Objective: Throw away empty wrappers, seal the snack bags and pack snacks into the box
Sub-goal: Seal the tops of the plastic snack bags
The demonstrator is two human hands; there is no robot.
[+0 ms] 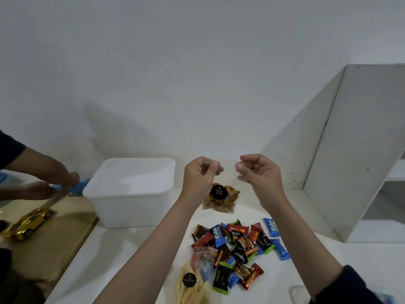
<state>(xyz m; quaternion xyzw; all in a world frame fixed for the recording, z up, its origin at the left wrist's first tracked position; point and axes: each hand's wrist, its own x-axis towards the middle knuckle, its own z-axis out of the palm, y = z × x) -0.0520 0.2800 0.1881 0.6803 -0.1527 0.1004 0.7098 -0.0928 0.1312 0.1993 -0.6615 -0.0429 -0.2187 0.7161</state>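
Snack bag [221, 199] of brown crisps hangs clear above the white worktop [135, 244], its top edge pinched at either corner by the two hands: the left hand [200, 175] and the right hand [258, 172] each have fingers curled onto the transparent film, which is hard to make out between them. Its round black sticker reads "Pang Pang". To the left stands the white box [131, 191], open, its inside not visible. Nearer the camera lies a pile of small wrappers [238, 246], several marked "Nextar" and blue ones "Kalpe"; whether any is empty cannot be told. A second clear bag [194, 284] of pale sticks is cut off by the bottom edge, its sticker text unreadable. At the far left another person's hands [50, 185] are partly out of view beside a gold toy car [28, 224].
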